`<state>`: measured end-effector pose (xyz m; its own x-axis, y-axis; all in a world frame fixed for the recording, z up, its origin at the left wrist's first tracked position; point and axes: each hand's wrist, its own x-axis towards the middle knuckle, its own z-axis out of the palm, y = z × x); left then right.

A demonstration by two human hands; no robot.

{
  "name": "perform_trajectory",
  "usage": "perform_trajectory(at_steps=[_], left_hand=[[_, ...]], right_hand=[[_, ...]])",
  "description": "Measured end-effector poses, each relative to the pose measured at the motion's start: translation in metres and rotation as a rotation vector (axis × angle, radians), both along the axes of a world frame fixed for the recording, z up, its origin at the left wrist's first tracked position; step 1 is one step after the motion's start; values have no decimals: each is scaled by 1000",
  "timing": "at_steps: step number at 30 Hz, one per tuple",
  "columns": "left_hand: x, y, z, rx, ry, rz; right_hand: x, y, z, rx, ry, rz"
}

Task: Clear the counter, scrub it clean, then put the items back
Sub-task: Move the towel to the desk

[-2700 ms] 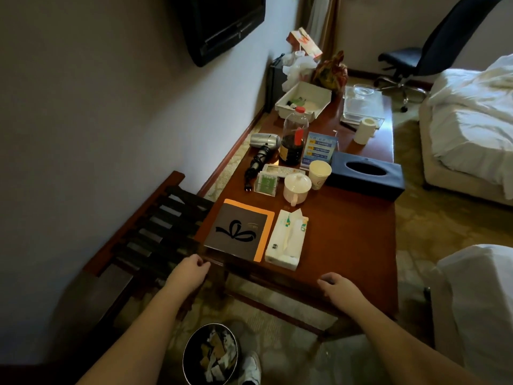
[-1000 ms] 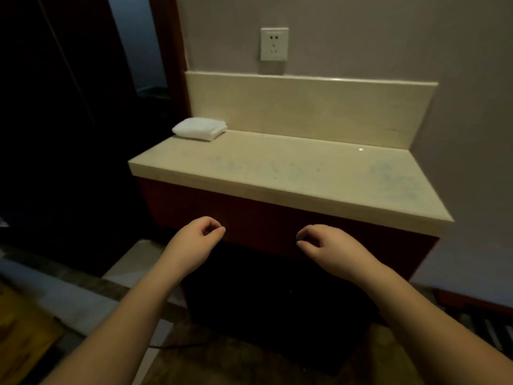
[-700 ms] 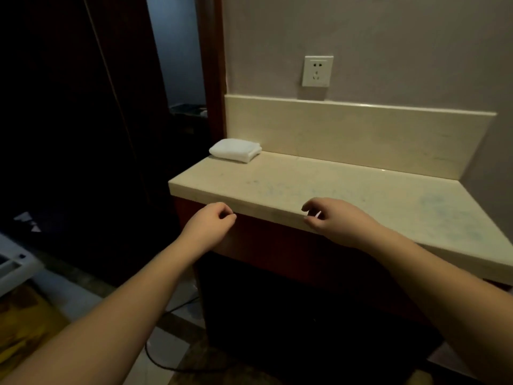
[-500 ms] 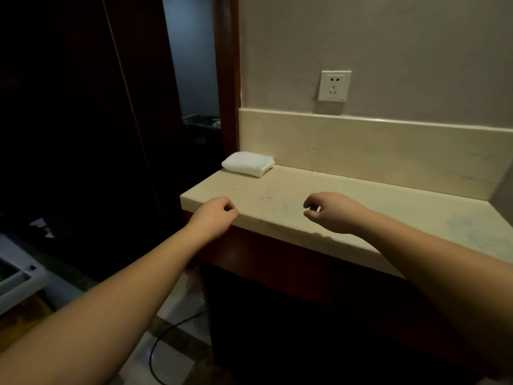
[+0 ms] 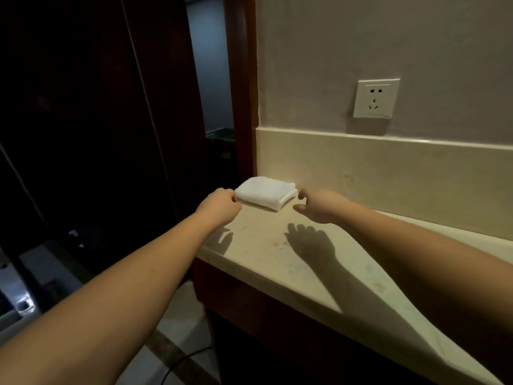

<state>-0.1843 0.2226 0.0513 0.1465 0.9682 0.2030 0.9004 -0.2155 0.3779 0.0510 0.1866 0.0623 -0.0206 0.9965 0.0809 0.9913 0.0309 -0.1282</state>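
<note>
Your left hand (image 5: 220,205) and right hand (image 5: 319,204) just reached the folded towel (image 5: 266,192) — both loosely curled, holding nothing — so scrubbing the counter (image 5: 277,251) comes next.

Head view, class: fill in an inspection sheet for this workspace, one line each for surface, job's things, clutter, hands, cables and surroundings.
Surface: pale stone counter with faint stains and blue smudges.
Job's things: folded white towel in the back left corner, against the backsplash.
Clutter: nothing seen.
Hands: left hand curled at the towel's left edge, contact unclear; right hand open beside its right edge, no grip yet.
Cables: dark cable on the floor.
Surroundings: wall socket above the backsplash, dark doorway left.
</note>
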Motion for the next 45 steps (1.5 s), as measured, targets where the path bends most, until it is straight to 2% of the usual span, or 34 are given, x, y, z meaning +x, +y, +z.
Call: perform_trajectory(at_steps=[5, 10, 16, 20, 23, 27, 30, 34, 36, 40, 45], left_hand=[[26, 54, -5, 8, 0, 71], [49, 93, -11, -27, -17, 117], [66, 128, -35, -130, -20, 175], [73, 140, -41, -174, 35, 177], [71, 144, -42, -267, -37, 154], [67, 146, -35, -339, -56, 135], [68, 147, -32, -332, -63, 144], [65, 147, -31, -339, -145, 191], [62, 145, -30, -347, -177, 206], [56, 141, -30, -361, -198, 211], [48, 128, -33, -380, -205, 195]], right_hand=[[10, 63, -7, -53, 224, -119], [8, 101, -21, -137, 353, -165], [7, 126, -38, -133, 422, -216], [5, 134, -45, -166, 393, -199], [5, 138, -52, -170, 365, -176], [5, 142, -52, -180, 453, -171], [3, 142, -40, -201, 637, -190], [-5, 148, -34, -258, 1246, -313], [-9, 148, -33, -272, 1432, -371], [-13, 146, -24, -344, 1540, -457], [-18, 133, -20, -409, 1519, -424]])
